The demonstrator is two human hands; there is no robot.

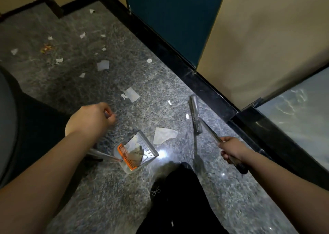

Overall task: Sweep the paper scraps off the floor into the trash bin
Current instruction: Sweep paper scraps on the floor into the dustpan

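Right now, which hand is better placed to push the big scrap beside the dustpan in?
Right hand: it grips the broom handle, and the broom head sits just beyond the large paper scrap. The left hand is up by the dustpan handle.

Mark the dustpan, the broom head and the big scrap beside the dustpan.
dustpan [151, 147]: head view, its slotted side wall.
broom head [195, 115]: head view, middle of the head.
big scrap [162, 135]: head view, centre of the paper.

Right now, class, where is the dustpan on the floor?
In the head view the dustpan sits low and centre on the speckled floor, below the left hand, with a large paper scrap just off its right edge and the broom farther right.
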